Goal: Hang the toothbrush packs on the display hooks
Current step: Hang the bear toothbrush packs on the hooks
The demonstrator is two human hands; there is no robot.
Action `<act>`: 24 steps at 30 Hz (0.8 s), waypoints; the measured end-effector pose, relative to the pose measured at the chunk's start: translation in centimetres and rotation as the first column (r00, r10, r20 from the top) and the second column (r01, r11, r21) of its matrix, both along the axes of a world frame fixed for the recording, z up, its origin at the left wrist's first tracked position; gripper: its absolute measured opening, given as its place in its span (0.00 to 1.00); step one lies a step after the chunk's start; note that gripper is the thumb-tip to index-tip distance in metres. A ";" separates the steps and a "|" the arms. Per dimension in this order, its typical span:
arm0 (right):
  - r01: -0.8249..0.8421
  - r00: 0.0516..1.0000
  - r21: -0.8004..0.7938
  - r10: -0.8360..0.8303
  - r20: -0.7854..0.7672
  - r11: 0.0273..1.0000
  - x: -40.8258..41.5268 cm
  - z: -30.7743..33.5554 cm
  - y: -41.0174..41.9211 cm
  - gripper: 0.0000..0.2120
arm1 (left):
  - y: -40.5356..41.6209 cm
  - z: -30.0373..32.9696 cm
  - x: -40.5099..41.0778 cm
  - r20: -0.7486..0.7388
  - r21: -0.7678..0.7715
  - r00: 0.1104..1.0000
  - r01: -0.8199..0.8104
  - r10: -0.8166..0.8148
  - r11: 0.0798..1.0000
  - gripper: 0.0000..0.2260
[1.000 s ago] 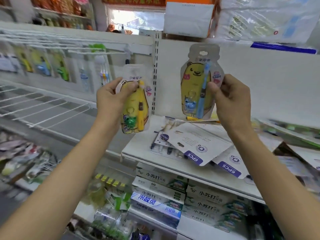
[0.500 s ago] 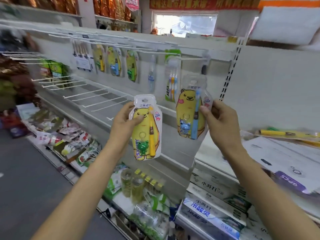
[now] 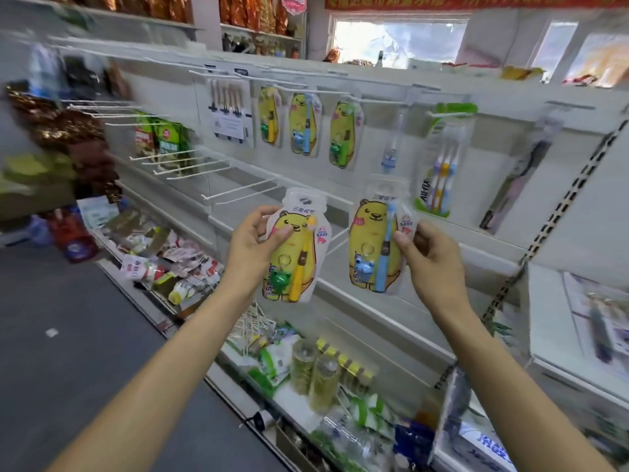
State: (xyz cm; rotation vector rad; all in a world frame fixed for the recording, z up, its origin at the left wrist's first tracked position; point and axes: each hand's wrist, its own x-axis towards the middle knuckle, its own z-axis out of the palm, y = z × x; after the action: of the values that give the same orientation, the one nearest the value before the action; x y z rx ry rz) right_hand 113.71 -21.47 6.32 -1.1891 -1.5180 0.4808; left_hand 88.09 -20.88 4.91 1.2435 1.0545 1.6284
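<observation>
A: Item one, nearest: left hand (image 3: 253, 248). State?

B: Thumb and fingers pinched on the left edge of the yellow-brush pack (image 3: 296, 247). Pack upright, long axis vertical, hang hole at its top, above the fingers. Frog charm low in the pack.

A: Item two?

B: Right hand (image 3: 430, 264), fingers curled, thumb and fingertips clamped on the right edge of the blue-brush pack (image 3: 376, 236). Also upright, long axis vertical, its top well above the grip. I cannot make out its hang hole clearly through the clear plastic.

A: Relation between the two packs?

B: Side by side, apart, not touching. Blue-brush pack is held a little higher.

A: Item three, farther back?

B: Lower row of bare hooks (image 3: 238, 190), white wire prongs pointing out toward the viewer, up and left of the yellow-brush pack, behind it.

A: Farthest?

B: Upper hook rail (image 3: 340, 93) with three hung bear packs (image 3: 304, 124), above and beyond both hands.

A: Which hand is nearer a hook?

B: In my judgement the left; the nearest bare prong tip sits just up and left of its pack's top.

A: What does the move turn on?

B: Hole lies above the fingers and the prong points outward, so the pack's top likely has to meet the tip face-on, then slide back.
</observation>
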 end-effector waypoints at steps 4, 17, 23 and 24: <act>-0.049 0.998 -0.002 0.049 -0.025 0.999 -2.8 -0.1 1.6 0.06 | 1.5 -0.1 -2.4 0.035 0.001 0.999 0.028 -0.028 1.000 0.11; -0.152 0.984 0.049 0.156 -0.091 0.987 -8.1 2.5 10.2 0.06 | 8.9 1.7 -7.3 0.094 0.007 0.996 0.006 -0.007 1.000 0.17; -0.212 0.968 0.070 0.219 -0.124 0.975 -10.3 3.4 14.2 0.06 | 12.6 2.6 -10.4 0.093 0.053 0.994 -0.059 0.054 0.997 0.15; -0.221 0.966 0.068 0.228 -0.125 0.973 -10.7 3.5 14.8 0.06 | 13.2 2.8 -10.9 0.106 0.053 0.993 -0.061 0.055 0.997 0.14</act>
State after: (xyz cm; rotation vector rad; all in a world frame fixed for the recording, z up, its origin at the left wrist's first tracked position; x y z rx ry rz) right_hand 102.99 -6.72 9.78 -0.9292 -1.5478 0.6534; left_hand 77.17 -7.64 7.70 1.1607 0.9941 1.7585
